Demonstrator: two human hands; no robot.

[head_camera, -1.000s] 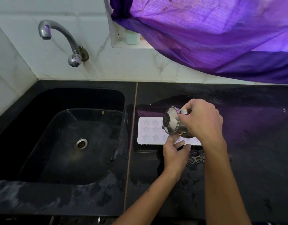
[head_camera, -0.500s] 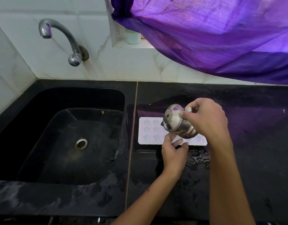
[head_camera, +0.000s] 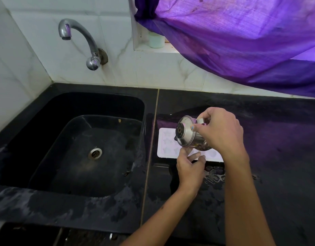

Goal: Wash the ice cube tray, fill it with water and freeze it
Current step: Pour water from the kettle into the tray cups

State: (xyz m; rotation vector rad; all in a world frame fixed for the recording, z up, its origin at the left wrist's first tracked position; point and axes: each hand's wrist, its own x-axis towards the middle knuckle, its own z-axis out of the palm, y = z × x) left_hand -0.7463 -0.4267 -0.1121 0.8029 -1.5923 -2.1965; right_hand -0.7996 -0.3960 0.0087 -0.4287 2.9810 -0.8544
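A white ice cube tray (head_camera: 166, 144) with star-shaped cells lies flat on the black counter, just right of the sink. My right hand (head_camera: 222, 130) grips a small steel pot (head_camera: 187, 134) by its handle and holds it tipped to the left above the tray, lid on. My left hand (head_camera: 189, 167) rests at the tray's near edge, fingers curled on the rim. The pot and both hands hide the tray's middle and right cells. Whether water lies in the cells cannot be told.
A black sink (head_camera: 46, 139) with a steel drain (head_camera: 95, 153) lies to the left, under a wall tap (head_camera: 78, 38). A puddle (head_camera: 213, 174) wets the black counter (head_camera: 277, 157) near the tray. A purple curtain (head_camera: 241, 38) hangs at the back right, a pale cup (head_camera: 156, 41) on the sill.
The pot has shifted slightly right and tilted a little more over the tray. My left hand stays at the tray's near edge.
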